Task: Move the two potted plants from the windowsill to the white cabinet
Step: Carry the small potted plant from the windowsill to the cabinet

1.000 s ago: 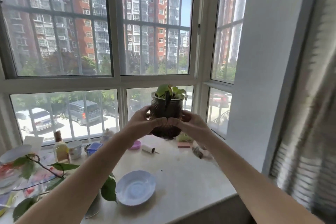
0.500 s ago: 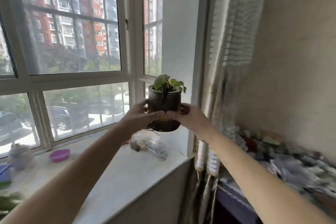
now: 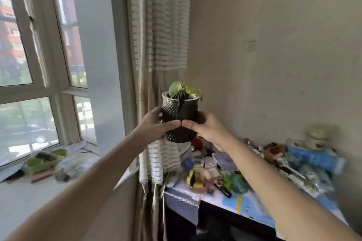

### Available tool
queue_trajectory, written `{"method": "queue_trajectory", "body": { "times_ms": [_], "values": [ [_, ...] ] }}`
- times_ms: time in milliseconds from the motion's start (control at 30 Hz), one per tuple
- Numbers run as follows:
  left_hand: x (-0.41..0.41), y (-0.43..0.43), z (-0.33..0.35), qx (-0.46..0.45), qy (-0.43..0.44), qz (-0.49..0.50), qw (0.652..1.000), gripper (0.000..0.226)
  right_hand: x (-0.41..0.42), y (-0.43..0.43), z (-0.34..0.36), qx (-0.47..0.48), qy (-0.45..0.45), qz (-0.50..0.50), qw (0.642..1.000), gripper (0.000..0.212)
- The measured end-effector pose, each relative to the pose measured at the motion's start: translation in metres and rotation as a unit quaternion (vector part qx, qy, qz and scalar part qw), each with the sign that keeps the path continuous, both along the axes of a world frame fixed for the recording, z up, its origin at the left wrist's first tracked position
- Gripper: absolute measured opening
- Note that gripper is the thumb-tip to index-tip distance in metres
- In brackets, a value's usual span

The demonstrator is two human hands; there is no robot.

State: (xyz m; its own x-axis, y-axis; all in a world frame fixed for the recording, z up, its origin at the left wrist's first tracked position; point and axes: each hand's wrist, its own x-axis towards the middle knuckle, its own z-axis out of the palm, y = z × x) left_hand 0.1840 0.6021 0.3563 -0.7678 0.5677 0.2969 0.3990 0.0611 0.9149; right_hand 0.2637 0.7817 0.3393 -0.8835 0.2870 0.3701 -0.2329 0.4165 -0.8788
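Observation:
A small potted plant [image 3: 180, 109], a dark textured pot with a few green leaves, is held upright in the air in front of the curtain. My left hand [image 3: 154, 125] grips its left side and my right hand [image 3: 205, 127] grips its right side, thumbs meeting across the front. The pot is past the right end of the windowsill [image 3: 29, 195], clear of any surface. No second potted plant and no white cabinet are in view.
A striped curtain [image 3: 160, 45] hangs behind the pot. To the right stands a table [image 3: 244, 205] cluttered with packets, toys and a jar against a beige wall. On the windowsill lie a green tray [image 3: 45, 162] and a plastic bag [image 3: 72, 166].
The view has swung right from the window to the curtain and cluttered table. Both hands carried the pot off the windowsill and rightward, grip unchanged.

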Motion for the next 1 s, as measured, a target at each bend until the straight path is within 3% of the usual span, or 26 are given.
{"method": "queue_trajectory", "body": {
  "times_ms": [133,267,367,500,600,833,1000],
  "values": [
    [0.028,0.075,0.004,0.006,-0.004,-0.061,0.998,0.054,0.054,0.063,0.007,-0.002,0.002,-0.066,0.998,0.031],
    [0.047,0.137,0.01,0.011,0.011,-0.116,0.993,0.056,0.099,0.107,0.014,0.008,0.008,-0.136,0.991,0.036],
    [0.06,0.184,0.011,0.009,0.022,-0.166,0.986,0.057,0.129,0.136,0.016,0.002,0.017,-0.184,0.983,0.028],
    [0.082,0.236,0.014,-0.001,0.044,-0.231,0.972,0.059,0.169,0.168,0.018,-0.004,0.01,-0.268,0.963,0.047],
    [0.096,0.267,0.019,-0.009,0.047,-0.283,0.958,0.057,0.192,0.183,0.023,-0.012,0.006,-0.315,0.949,0.053],
    [0.143,0.337,0.028,0.01,0.062,-0.403,0.913,0.067,0.255,0.205,0.031,-0.022,0.021,-0.433,0.901,0.041],
    [0.204,0.374,0.022,0.024,0.022,-0.483,0.875,0.066,0.319,0.205,0.028,-0.02,0.017,-0.498,0.867,0.042]
  ]
}}
